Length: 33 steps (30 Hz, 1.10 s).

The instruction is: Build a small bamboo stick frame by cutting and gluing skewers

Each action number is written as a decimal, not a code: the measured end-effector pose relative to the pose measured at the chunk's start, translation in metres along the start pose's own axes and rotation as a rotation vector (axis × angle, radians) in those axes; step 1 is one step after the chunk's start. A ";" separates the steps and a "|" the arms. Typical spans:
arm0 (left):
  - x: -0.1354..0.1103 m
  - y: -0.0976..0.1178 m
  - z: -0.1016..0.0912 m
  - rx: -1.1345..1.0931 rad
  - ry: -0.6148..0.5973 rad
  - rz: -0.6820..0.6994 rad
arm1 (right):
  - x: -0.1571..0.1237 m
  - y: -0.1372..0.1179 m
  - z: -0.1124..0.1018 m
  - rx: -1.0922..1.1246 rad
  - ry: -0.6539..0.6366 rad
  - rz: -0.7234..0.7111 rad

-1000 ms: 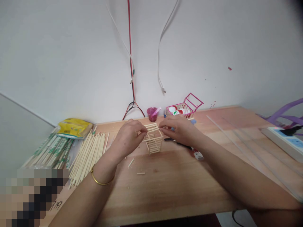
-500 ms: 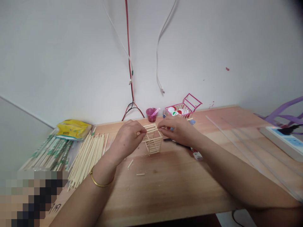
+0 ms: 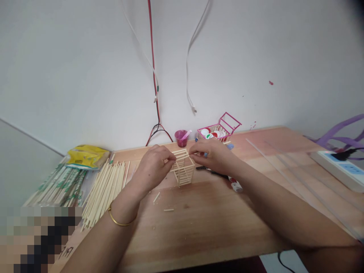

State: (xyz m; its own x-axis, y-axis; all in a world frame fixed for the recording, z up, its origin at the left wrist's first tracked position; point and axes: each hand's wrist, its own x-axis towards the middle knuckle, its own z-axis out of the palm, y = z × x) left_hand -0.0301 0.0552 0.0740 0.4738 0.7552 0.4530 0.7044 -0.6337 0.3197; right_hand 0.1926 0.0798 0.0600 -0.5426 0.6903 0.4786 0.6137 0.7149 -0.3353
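A small open box built of pale wooden sticks (image 3: 183,170) stands on the wooden table (image 3: 204,223). My left hand (image 3: 153,165) pinches the box's top left edge, fingers closed on a stick there. From the other side, my right hand (image 3: 214,154) has its fingertips pinched on the top right edge. A gold bangle (image 3: 121,220) circles my left wrist.
Loose bamboo sticks (image 3: 105,189) and wrapped chopstick packs (image 3: 58,185) lie at the left beside a yellow packet (image 3: 87,156). A pink cup (image 3: 181,138) and pink wire basket (image 3: 218,131) stand by the wall. A power strip (image 3: 339,168) sits at the right. Cables hang down the wall.
Both hands stay pinched on the stick box's top; the view has drifted slightly, with no clear movement of the box.
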 end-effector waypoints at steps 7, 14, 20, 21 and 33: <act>0.000 0.002 -0.001 0.034 0.047 0.027 | -0.001 -0.001 -0.002 -0.030 0.051 -0.022; -0.008 0.032 0.004 0.129 0.124 0.092 | -0.008 -0.024 -0.012 -0.134 0.128 -0.125; -0.012 0.047 0.009 0.223 0.181 0.068 | -0.011 -0.039 -0.016 -0.186 0.130 -0.160; -0.013 0.048 0.010 0.226 0.195 0.070 | -0.012 -0.040 -0.016 -0.187 0.131 -0.160; -0.032 0.054 -0.010 -0.118 0.546 -0.081 | -0.035 -0.054 -0.067 -0.106 0.496 -0.102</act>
State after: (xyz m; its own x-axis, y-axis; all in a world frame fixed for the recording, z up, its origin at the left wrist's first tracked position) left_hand -0.0124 -0.0047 0.0852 0.0564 0.6255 0.7782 0.6483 -0.6157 0.4479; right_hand 0.2174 0.0096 0.1160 -0.2815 0.4631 0.8404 0.6406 0.7428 -0.1948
